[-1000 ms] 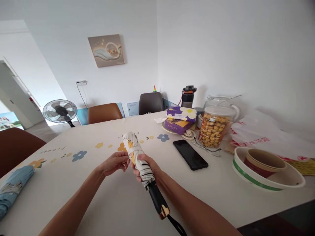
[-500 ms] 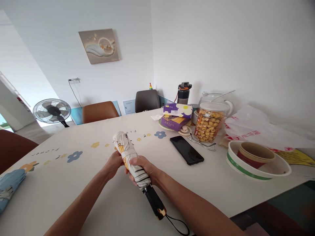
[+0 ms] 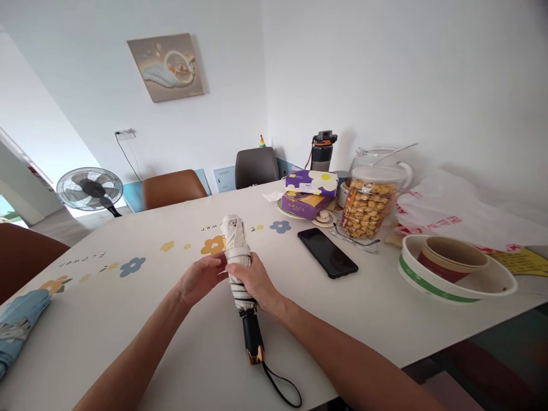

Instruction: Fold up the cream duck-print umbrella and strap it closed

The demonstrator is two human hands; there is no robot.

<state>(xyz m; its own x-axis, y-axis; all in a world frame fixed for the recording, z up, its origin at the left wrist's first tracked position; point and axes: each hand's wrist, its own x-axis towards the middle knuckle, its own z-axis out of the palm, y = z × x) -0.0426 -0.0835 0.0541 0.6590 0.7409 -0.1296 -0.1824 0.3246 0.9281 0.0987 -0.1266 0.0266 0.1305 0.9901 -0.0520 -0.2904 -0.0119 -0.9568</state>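
Note:
A folded, cream-white umbrella [image 3: 236, 235] with a strap wrapped round it lies lengthwise in front of me, over the table. Its black handle [image 3: 252, 333] has a gold-coloured end and points toward me, with a black wrist loop trailing from it. My right hand [image 3: 257, 282] is closed around the canopy from the right, thumb on top just below the strap. From the left, my left hand [image 3: 205, 278] holds the canopy's side with thumb and fingers; some fingertips are hidden behind it.
Right of the umbrella lies a black phone [image 3: 327, 252], with eyeglasses [image 3: 357, 242] behind it. Beyond are a snack jar [image 3: 369, 205], purple boxes [image 3: 306, 204], a bottle [image 3: 322, 151] and a white bowl [image 3: 445, 291]. A blue folded umbrella [image 3: 21, 328] lies at the left edge.
The umbrella has turned more upright in view, its handle swinging left and its top moving right. My left hand shows more openly at its side; my right hand keeps its grip.

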